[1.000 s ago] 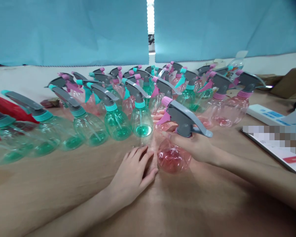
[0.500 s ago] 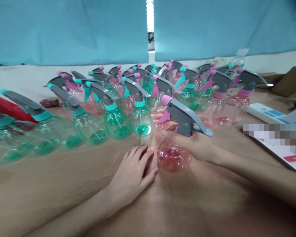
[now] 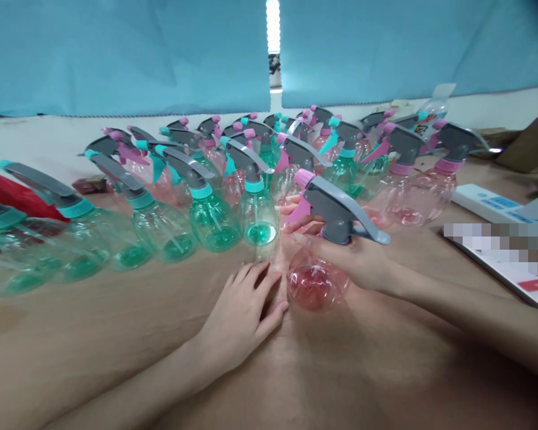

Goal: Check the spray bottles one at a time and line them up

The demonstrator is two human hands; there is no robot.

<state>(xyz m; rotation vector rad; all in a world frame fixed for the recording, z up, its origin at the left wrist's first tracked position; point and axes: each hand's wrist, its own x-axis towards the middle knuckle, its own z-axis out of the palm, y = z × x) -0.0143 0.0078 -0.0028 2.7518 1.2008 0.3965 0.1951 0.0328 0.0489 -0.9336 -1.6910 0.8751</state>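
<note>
My right hand (image 3: 354,260) is wrapped round the neck of a pink spray bottle (image 3: 316,283) with a grey trigger head (image 3: 336,209) and a pink nozzle. The bottle stands upright on the brown table (image 3: 116,334). My left hand (image 3: 242,313) lies flat on the table just left of the bottle's base, fingers stretched out and holding nothing. Right behind stands a green spray bottle (image 3: 256,221) with a grey and teal head.
Several green and pink spray bottles (image 3: 206,197) crowd the table in rows from far left to right. A red object (image 3: 13,194) lies at the left edge. White printed boxes or sheets (image 3: 497,239) and brown cardboard (image 3: 529,143) sit at the right. Blue curtains (image 3: 125,54) hang behind.
Almost nothing has changed. My right hand and the pink bottle shifted very slightly; the left hand stays flat on the table.
</note>
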